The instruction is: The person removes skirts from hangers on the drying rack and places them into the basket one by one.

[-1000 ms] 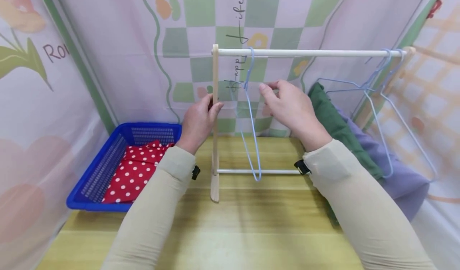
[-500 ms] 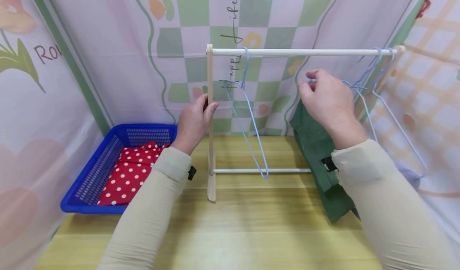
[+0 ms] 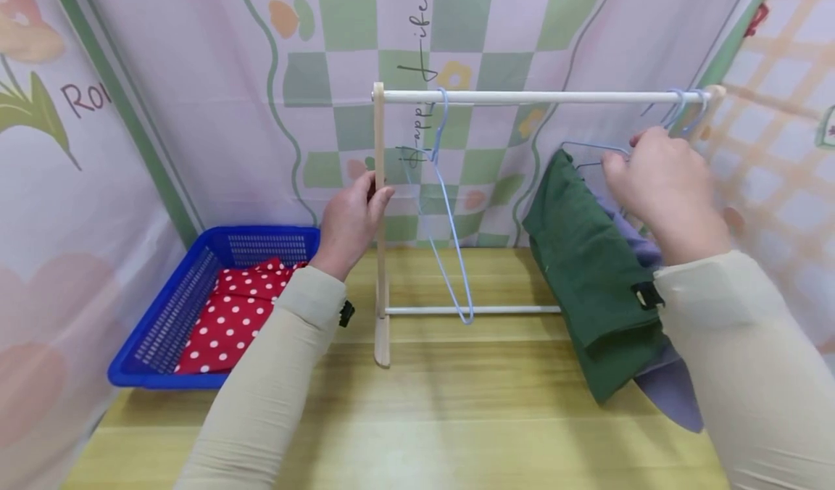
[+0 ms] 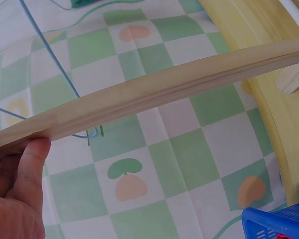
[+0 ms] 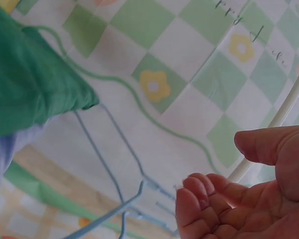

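My left hand (image 3: 352,222) grips the upright wooden post (image 3: 380,135) of a small clothes rack, thumb in front. In the left wrist view, the thumb presses against that wooden bar (image 4: 139,97). A bare light-blue wire hanger (image 3: 450,214) hangs from the white rail (image 3: 522,97) close to the post. My right hand (image 3: 672,193) is near the hangers at the rail's right end, partly covering them. In the right wrist view, its fingers (image 5: 194,199) are loosely curled with nothing between them, beside blue hanger wires (image 5: 107,214). A green garment (image 3: 587,280) hangs there, with a purple one (image 3: 672,396) behind.
A blue plastic basket (image 3: 133,345) stands at the left on the wooden table (image 3: 417,432), holding a red cloth with white dots (image 3: 241,316). A lower white bar (image 3: 483,309) crosses between the rack's feet. Printed fabric walls (image 3: 189,113) surround the table.
My right hand has moved right, away from the bare hanger toward the hangers at the far end. The green garment has swung and shows more of its front. The left hand stays on the post.
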Demonstrator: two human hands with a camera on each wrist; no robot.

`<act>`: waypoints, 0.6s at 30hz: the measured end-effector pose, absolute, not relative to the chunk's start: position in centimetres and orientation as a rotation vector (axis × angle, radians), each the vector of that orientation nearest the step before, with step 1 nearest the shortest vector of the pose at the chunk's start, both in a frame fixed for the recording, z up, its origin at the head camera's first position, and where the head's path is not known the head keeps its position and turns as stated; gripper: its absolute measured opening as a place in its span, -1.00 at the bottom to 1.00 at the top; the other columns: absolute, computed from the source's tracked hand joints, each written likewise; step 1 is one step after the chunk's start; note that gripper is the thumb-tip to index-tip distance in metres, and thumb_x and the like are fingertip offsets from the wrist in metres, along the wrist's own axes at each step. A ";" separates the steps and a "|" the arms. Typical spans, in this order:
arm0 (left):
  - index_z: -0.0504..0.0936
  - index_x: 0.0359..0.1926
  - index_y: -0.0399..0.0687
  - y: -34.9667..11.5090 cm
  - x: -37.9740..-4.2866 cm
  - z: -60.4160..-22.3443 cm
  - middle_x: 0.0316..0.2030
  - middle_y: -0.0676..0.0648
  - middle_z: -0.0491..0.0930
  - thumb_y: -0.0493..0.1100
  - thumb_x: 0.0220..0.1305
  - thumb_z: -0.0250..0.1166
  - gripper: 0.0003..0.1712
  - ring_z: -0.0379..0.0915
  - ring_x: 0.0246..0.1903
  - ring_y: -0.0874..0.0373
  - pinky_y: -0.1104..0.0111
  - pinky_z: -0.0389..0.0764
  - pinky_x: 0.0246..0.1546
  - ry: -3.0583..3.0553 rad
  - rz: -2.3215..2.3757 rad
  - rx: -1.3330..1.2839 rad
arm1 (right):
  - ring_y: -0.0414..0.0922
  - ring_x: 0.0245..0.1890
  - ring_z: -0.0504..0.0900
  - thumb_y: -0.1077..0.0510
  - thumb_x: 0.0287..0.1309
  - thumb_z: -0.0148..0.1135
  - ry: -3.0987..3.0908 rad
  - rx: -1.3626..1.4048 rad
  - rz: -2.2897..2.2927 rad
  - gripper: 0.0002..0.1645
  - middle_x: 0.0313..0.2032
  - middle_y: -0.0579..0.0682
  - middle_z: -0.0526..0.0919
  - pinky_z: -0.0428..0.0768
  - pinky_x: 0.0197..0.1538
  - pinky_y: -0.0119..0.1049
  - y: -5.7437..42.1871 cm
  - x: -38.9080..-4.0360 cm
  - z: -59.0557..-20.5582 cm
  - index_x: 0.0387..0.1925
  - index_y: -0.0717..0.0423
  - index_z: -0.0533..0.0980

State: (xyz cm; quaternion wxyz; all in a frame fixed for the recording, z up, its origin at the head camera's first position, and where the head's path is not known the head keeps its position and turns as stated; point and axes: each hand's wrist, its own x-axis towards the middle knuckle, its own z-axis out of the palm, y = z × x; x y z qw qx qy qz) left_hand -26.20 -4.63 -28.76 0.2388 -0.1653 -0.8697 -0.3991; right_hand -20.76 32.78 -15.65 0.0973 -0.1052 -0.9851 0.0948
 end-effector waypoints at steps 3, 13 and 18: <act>0.61 0.08 -0.15 -4.7 -26.2 -28.8 -0.33 -0.10 0.65 0.05 0.61 0.14 -0.63 0.56 -0.40 0.04 0.20 0.64 -0.38 -2.383 -1.092 -0.446 | 0.63 0.16 0.33 -0.43 0.46 -0.31 -2.952 -0.365 0.256 0.12 0.25 0.72 0.27 0.44 0.03 0.47 33.6 -20.7 -15.6 0.45 0.56 0.09; 0.61 0.06 -0.12 -4.7 -26.3 -28.8 -0.34 -0.08 0.64 0.06 0.61 0.14 -0.64 0.54 -0.42 0.05 0.22 0.61 -0.41 -2.390 -1.083 -0.438 | 0.62 0.03 0.42 -0.29 0.50 -0.33 -3.038 -0.338 0.123 0.01 0.05 0.72 0.37 0.49 -0.06 0.41 35.4 -21.0 -15.9 0.15 0.73 0.24; 0.61 0.05 -0.12 -4.7 -26.3 -28.8 -0.35 -0.07 0.63 0.07 0.61 0.14 -0.64 0.53 -0.42 0.06 0.22 0.60 -0.40 -2.388 -1.079 -0.437 | 0.61 0.03 0.42 -0.26 0.51 -0.34 -3.070 -0.327 0.099 -0.13 0.10 0.67 0.38 0.48 -0.04 0.45 36.1 -21.6 -16.0 0.06 0.57 0.35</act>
